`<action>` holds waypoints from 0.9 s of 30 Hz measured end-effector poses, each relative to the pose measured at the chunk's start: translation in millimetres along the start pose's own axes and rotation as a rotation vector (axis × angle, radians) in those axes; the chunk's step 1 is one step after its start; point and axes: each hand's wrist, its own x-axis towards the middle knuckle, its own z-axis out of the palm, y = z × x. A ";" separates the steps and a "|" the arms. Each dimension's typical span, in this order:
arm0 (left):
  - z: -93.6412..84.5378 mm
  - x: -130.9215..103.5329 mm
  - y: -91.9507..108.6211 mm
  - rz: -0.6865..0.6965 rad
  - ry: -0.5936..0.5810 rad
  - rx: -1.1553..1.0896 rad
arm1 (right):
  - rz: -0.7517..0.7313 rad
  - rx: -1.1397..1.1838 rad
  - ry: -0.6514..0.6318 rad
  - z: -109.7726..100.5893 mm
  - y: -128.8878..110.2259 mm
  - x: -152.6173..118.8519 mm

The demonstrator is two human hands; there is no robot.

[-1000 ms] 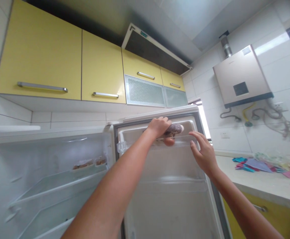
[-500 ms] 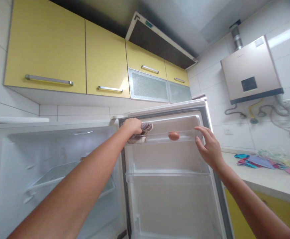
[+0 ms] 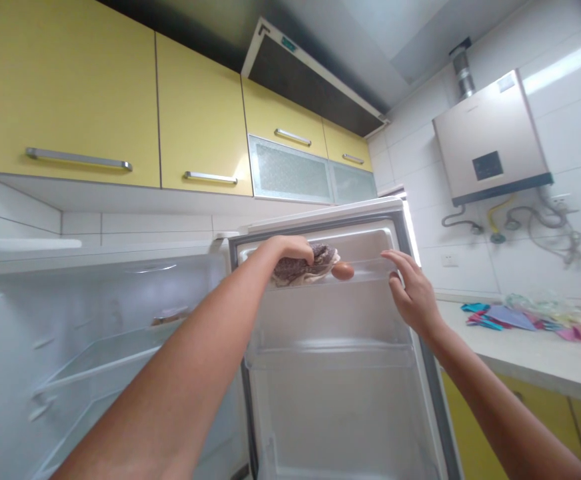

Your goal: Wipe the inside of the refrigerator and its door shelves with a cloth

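A person's left hand (image 3: 294,249) works a brown-and-cream cloth (image 3: 295,272) along the top rack (image 3: 370,272) of an open refrigerator door (image 3: 330,407). Half a second earlier the cloth was bunched at the rack's left end, well apart from the lone brown egg (image 3: 343,271); now it has shifted right, its edge just beside the egg, which sits near the middle of the rack.

The left grip is closed on the cloth, fingers pressed into its folds. The right hand (image 3: 413,297) stays at the rack's right end, its grip fairly wide, thumb and fingers parted; whether the fingertips touch the plastic cannot be told.

The left forearm (image 3: 170,373) hides part of the refrigerator interior (image 3: 115,293) and cuts across a small food pack (image 3: 168,315), its contents hard to make out. The door's lower end runs out of frame. At far right, colored pieces (image 3: 510,317) lie blurred on a pale desk (image 3: 545,363).
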 end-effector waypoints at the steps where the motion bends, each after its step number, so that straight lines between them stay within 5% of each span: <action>1: 1.4 0.3 4.4 0.014 -0.024 0.038 | -0.004 0.005 0.000 -0.2 0.3 0.0; 9: 18.5 2.0 48.2 0.172 -0.117 0.314 | 0.062 0.091 0.058 5.5 -0.9 -6.0; 16: 37.7 11.8 87.2 0.265 -0.097 0.301 | 0.116 0.162 0.103 12.1 -0.6 -15.2; 20: 43.4 16.7 83.2 0.256 -0.039 0.099 | 0.061 0.046 0.118 13.4 4.0 -14.4; 27: 48.8 22.4 42.6 0.197 0.195 -0.553 | 0.037 -0.014 0.125 14.6 7.5 -13.6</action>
